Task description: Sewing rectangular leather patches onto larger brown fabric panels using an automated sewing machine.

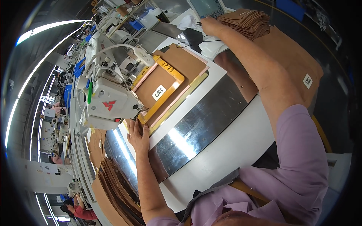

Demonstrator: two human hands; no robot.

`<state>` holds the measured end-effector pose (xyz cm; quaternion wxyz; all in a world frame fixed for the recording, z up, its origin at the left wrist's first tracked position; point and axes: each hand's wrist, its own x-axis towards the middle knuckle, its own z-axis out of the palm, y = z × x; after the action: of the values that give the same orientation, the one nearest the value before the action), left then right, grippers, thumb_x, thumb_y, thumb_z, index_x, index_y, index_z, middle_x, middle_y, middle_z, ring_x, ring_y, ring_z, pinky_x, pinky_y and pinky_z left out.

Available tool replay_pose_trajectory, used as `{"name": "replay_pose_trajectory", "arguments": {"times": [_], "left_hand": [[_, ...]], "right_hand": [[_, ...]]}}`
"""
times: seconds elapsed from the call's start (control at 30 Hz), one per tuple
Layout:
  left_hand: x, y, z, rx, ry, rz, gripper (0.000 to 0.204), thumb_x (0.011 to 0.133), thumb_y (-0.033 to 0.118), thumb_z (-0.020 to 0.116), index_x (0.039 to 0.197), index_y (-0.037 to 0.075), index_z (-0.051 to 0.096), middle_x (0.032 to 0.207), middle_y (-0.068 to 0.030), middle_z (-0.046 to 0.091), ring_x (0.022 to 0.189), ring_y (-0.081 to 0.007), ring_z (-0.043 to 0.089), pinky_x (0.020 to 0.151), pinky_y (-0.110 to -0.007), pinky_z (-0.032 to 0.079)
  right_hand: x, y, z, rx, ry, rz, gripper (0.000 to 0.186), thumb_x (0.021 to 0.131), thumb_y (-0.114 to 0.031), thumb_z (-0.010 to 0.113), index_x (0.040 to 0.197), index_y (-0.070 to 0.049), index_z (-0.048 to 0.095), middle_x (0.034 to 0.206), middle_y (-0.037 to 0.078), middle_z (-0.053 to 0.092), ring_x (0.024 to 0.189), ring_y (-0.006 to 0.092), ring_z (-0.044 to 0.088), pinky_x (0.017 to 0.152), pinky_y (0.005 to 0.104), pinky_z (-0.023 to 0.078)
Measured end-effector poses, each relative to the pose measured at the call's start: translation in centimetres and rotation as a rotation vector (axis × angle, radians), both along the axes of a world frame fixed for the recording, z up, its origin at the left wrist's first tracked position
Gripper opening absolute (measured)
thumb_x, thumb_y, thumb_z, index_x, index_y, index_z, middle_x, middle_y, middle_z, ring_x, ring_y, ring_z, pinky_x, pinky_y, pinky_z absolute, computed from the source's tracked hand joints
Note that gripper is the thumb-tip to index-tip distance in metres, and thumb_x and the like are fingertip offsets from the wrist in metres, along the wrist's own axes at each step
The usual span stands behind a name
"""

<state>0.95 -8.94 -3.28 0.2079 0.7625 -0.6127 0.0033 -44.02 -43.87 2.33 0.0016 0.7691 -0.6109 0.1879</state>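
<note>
My left hand lies with fingers stretched out at the near left corner of a brown panel, beside the sewing machine head. A yellow frame clamp sits on that panel, around a white printed label. The panel rests on a layered pink and yellow-edged template. My right hand is reached out far, next to the screen panel, its fingers closed on a small dark pointed tool. The tool's kind is too small to tell.
The white sewing machine stands left of the panel. Brown pieces are stacked at the far right and lower left. A labelled brown piece lies beyond my right arm. A shiny metal plate covers the near table; a screen stands behind.
</note>
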Motion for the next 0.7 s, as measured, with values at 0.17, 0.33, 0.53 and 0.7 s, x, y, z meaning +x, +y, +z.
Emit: {"name": "replay_pose_trajectory", "arguments": {"times": [0.17, 0.33, 0.53, 0.7], "left_hand": [[-0.5, 0.1, 0.8, 0.04, -0.008, 0.041, 0.058, 0.096, 0.041, 0.057, 0.144, 0.008, 0.054, 0.158, -0.0177, 0.039, 0.151, -0.0304, 0.03, 0.121, -0.053, 0.016], [-0.8, -0.3, 0.6, 0.025, 0.006, 0.015, 0.059, 0.095, 0.04, 0.057, 0.142, 0.004, 0.055, 0.158, -0.0189, 0.039, 0.149, -0.0313, 0.032, 0.121, -0.054, 0.017], [-0.5, 0.3, 0.7, 0.049, 0.013, 0.02, 0.058, 0.096, 0.035, 0.056, 0.14, -0.002, 0.053, 0.16, -0.0195, 0.036, 0.152, -0.0313, 0.027, 0.12, -0.055, 0.017], [-0.6, 0.2, 0.3, -0.015, -0.133, -0.002, 0.056, 0.098, 0.035, 0.053, 0.147, 0.008, 0.049, 0.15, -0.0159, 0.048, 0.142, -0.0319, 0.042, 0.116, -0.049, 0.025]], "right_hand": [[4.8, 1.2, -2.2, 0.092, -0.072, 0.261, 0.077, 0.082, -0.071, 0.065, 0.129, -0.01, 0.065, 0.12, 0.022, 0.067, 0.123, 0.0353, 0.06, 0.102, 0.0452, 0.048], [3.5, -0.1, -2.3, 0.344, -0.173, 0.282, 0.072, 0.09, -0.06, 0.065, 0.134, -0.004, 0.061, 0.109, 0.014, 0.07, 0.107, 0.032, 0.065, 0.098, 0.0383, 0.049], [3.0, 0.4, -2.1, 0.214, 0.026, 0.468, 0.031, 0.087, -0.025, 0.073, 0.112, -0.008, 0.066, 0.102, 0.009, 0.071, 0.097, 0.0262, 0.068, 0.087, 0.0351, 0.052], [2.9, -1.7, -1.6, 0.205, 0.098, 0.364, 0.018, 0.086, -0.017, 0.07, 0.094, -0.002, 0.071, 0.093, 0.019, 0.071, 0.094, 0.0351, 0.069, 0.081, 0.044, 0.053]]}}
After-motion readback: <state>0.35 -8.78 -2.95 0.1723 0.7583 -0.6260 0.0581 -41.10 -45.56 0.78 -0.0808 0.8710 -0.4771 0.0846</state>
